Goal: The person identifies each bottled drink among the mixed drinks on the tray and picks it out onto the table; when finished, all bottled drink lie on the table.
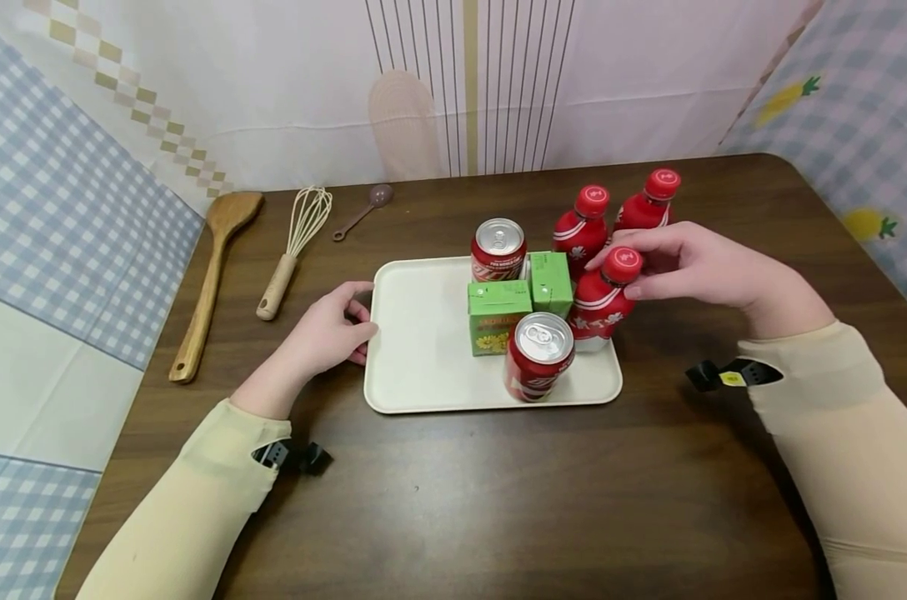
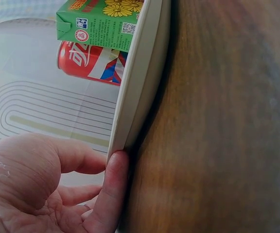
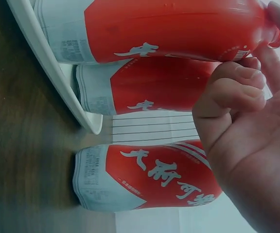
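— Please, what do I hold?
— Your right hand (image 1: 686, 265) pinches the nearest red bottle (image 1: 600, 307) near its neck, at the right end of the tray (image 1: 421, 337).
— And the left?
— Your left hand (image 1: 328, 332) touches the tray's left edge; whether it grips, I cannot tell.

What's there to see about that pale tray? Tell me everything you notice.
The tray is cream, rectangular and round-cornered, with a low raised rim and a smooth surface that looks like plastic. It lies flat on the dark wood-look table. The left hand touches its left edge. Two red cans, two green cartons and two red bottles stand toward its right; the right hand grips the nearer bottle.
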Tool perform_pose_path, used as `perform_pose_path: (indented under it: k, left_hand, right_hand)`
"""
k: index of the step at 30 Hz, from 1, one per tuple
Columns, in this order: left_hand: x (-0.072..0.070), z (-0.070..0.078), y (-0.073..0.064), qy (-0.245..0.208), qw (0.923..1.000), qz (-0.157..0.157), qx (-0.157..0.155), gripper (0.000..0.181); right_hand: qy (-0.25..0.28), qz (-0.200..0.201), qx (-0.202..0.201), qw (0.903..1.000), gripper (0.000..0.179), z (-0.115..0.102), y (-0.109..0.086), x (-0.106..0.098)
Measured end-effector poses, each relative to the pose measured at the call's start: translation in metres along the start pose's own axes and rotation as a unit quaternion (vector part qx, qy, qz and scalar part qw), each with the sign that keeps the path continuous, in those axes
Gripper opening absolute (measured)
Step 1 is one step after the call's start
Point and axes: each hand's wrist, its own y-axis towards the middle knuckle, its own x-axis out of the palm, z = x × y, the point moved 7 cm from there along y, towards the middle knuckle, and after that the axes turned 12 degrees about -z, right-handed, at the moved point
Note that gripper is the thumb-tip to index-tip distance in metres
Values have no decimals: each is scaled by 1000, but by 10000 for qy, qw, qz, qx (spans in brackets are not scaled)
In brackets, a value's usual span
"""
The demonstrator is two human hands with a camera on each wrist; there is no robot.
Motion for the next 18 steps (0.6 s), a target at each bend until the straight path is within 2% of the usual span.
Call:
perform_pose_path:
  k: [11, 18]
  left_hand:
    - [0, 1, -1, 44, 10000, 18, 8, 63]
    - [0, 2, -1, 46, 10000, 20, -19, 63]
  right_hand:
    - [105, 327, 576, 9977, 43, 10, 0, -2]
    - [67, 413, 636, 9971, 42, 8, -2, -3]
